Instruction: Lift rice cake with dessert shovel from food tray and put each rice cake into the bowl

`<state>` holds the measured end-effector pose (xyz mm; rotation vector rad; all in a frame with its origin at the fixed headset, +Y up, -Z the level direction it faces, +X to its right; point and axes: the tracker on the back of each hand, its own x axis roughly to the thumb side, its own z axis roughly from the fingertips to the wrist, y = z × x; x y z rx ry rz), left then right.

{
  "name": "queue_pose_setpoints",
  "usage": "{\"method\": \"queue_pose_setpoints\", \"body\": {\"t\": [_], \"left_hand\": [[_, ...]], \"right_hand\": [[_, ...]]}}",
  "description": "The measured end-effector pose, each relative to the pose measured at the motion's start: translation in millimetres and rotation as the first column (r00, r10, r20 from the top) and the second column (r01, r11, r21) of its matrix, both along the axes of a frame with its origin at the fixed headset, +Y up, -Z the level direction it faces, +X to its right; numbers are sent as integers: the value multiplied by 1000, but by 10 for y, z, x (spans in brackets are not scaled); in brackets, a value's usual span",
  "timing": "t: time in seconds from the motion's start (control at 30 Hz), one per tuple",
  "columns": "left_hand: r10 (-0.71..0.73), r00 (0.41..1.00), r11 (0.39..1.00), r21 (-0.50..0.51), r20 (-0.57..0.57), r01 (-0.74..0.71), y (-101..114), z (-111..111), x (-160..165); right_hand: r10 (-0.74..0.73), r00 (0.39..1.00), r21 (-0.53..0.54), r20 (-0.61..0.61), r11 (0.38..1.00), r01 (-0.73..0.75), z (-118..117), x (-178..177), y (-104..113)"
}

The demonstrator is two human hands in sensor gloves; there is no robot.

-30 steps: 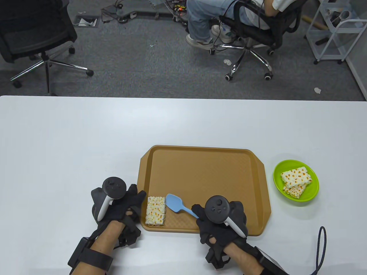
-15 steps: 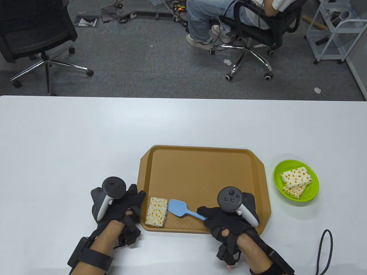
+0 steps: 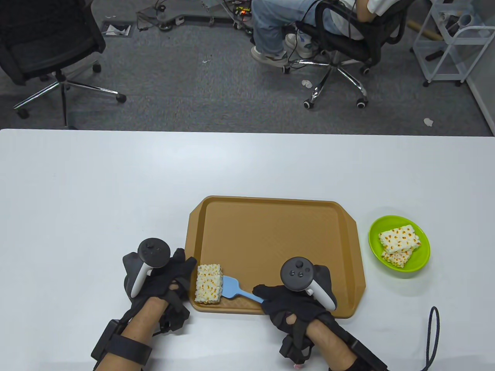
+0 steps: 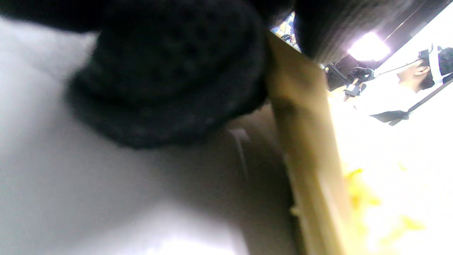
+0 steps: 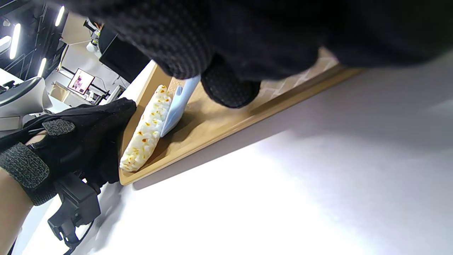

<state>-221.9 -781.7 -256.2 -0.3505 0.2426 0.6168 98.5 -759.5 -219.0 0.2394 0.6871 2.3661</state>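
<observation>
One white rice cake with orange specks (image 3: 209, 283) lies at the near left corner of the brown food tray (image 3: 270, 232). My right hand (image 3: 267, 295) grips the handle of the light blue dessert shovel (image 3: 232, 288). The blade's tip is wedged under the cake's right edge. In the right wrist view the rice cake (image 5: 147, 131) leans up on the shovel (image 5: 175, 111). My left hand (image 3: 181, 270) rests with straight fingers against the tray's left rim. The green bowl (image 3: 419, 257) to the right of the tray holds two stacked rice cakes (image 3: 398, 239).
The white table (image 3: 116, 185) reaches far to the left and behind the tray. A black cord loop (image 3: 433, 336) lies at the near right. Beyond the table's far edge stand office chairs, with a seated person (image 3: 270, 27) in one.
My right hand slid the shovel to the left, so its blade now goes under the cake's right edge. The cake shifted slightly left and tipped up. The left hand stayed put.
</observation>
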Motion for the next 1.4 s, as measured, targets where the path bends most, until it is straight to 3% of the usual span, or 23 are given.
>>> {"method": "queue_pose_setpoints", "body": {"t": [0.63,0.9,1.4], "left_hand": [[-9,1000,1000,6,2,9,-5,-7,14],[19,1000,1000,-4,-1,-19,-17,-7,0],[33,999,999,-10,-2,-33,-22,-12,-16]], "right_hand": [[-13,1000,84,25,996,11,73,-254,-56],[-98,995,2,32,995,98,57,-179,-91],[-235,954,136,188,968,212,31,453,362]]}}
